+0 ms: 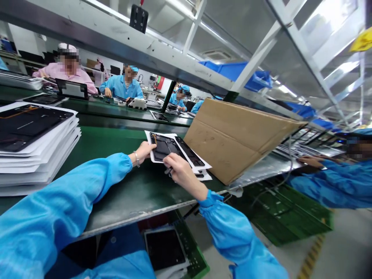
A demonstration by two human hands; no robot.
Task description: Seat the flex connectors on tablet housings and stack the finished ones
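A flat black tablet panel (164,146) with an orange strip near its upper left corner lies over white sheets on the green bench. My left hand (143,152), wearing a bracelet, pinches the panel's left edge. Over its lower right part is my right hand (180,170), its fingers closed around a small dark object that shows only as a short end below them. A second black panel (190,152) on a white sheet lies just to the right, partly under the first one's sheet.
At the left rises a tall stack of white sheets (37,174) topped by a black panel. A cardboard sheet (238,135) leans at the right. Below the bench sit green crates (285,217) and a framed black panel (165,248). Several co-workers sit across the line and one at right.
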